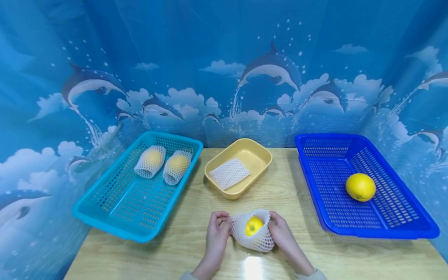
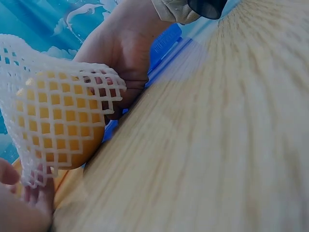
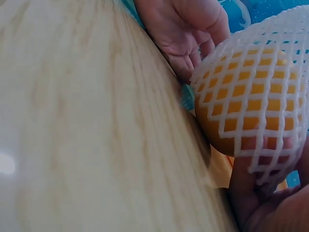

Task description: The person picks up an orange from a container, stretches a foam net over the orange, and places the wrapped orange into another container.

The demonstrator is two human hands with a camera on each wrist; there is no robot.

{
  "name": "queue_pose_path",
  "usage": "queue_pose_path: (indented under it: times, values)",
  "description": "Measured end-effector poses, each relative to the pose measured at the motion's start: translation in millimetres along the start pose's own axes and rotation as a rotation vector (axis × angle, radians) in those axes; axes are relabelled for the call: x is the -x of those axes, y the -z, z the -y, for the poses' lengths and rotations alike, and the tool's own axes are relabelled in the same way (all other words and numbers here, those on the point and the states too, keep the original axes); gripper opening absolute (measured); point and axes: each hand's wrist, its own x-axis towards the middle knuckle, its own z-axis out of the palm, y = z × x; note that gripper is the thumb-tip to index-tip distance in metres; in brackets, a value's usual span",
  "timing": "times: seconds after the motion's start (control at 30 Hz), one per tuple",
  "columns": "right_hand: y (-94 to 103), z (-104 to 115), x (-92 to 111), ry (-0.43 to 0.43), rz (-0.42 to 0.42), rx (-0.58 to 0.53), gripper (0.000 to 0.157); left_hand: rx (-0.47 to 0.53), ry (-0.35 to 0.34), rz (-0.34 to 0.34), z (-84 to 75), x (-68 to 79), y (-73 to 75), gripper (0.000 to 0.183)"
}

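Observation:
A white foam fruit net (image 1: 260, 244) lies over a round yellow fruit (image 1: 254, 225) on the table at the front middle. The fruit's top shows through the net's opening in the head view; its lower part sticks out bare in both wrist views. My left hand (image 1: 218, 233) pinches the net's left end between thumb and fingers. On the other side, my right hand (image 1: 282, 237) grips the net's edge, with fingertips partly inside the mesh (image 3: 270, 106). In the left wrist view the fruit's underside (image 2: 89, 150) sits close to the wood.
At left, a teal basket (image 1: 140, 229) holds two netted yellow fruits (image 1: 150, 161). A yellow tub (image 1: 260, 151) at the back middle contains a flat white foam net (image 1: 230, 174). One bare yellow fruit (image 1: 360, 187) lies in the blue basket (image 1: 385, 232) at right. A dolphin-print curtain (image 1: 217, 46) stands behind.

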Motion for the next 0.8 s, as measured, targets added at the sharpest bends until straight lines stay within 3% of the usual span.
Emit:
queue_pose_path:
  times: [0.1, 0.2, 0.33, 0.43, 0.53, 0.63, 0.8]
  values:
    - [-0.5, -0.5, 1.1, 0.003, -0.008, 0.013, 0.029, -0.115, -0.14, -0.047, 1.0, 0.8, 1.4, 0.018]
    - [-0.9, -0.3, 1.6, -0.002, -0.007, 0.014, 0.028, -0.239, -0.369, -0.03, 4.4, 2.8, 3.2, 0.019]
    - [-0.9, -0.1, 1.4, -0.003, -0.015, 0.0, 0.024, -0.338, -0.745, 0.095, 8.4, 2.2, 1.0, 0.043]
    - [-0.7, -1.2, 0.2, 0.005, -0.013, -0.018, 0.023, -0.378, -0.913, 0.223, 10.4, 0.6, -4.2, 0.064]
    - [-1.1, -1.5, 0.3, 0.01, -0.013, -0.017, 0.022, -0.409, -0.948, 0.336, 11.9, 0.9, -9.2, 0.081]
    - [-2.2, -1.4, 0.7, 0.006, -0.029, -0.016, 0.019, -0.432, -0.907, 0.413, 13.2, 1.7, -12.2, 0.09]
    - [-4.0, -3.3, 0.8, 0.05, -0.055, 0.002, 0.018, -0.474, -0.863, 0.424, 14.7, 1.8, -13.1, 0.095]
